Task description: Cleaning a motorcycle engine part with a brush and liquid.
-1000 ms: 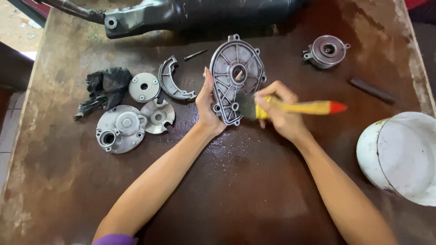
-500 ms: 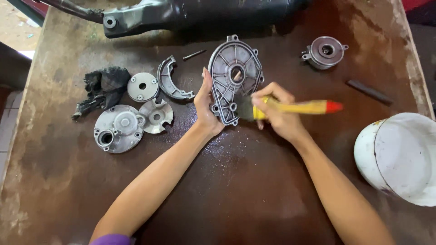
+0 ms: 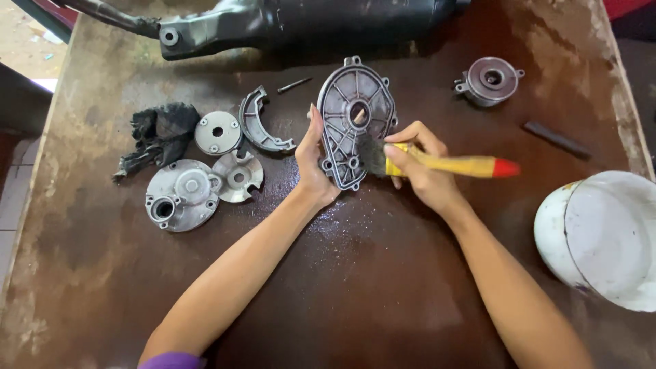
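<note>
Head view, left hand [image 3: 313,167] steadying cover plate [image 3: 355,119], right hand [image 3: 420,167] gripping brush [image 3: 444,165]

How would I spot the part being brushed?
On the brown table, look just below the big black casting at the far edge. The cover is a teardrop-shaped grey plate with ribs and a centre hole, the only part held by a hand.

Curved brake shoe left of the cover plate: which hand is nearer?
Left. The left hand grips the cover plate edge beside the brake shoe; the right hand, holding the brush, is beyond the plate.
</note>
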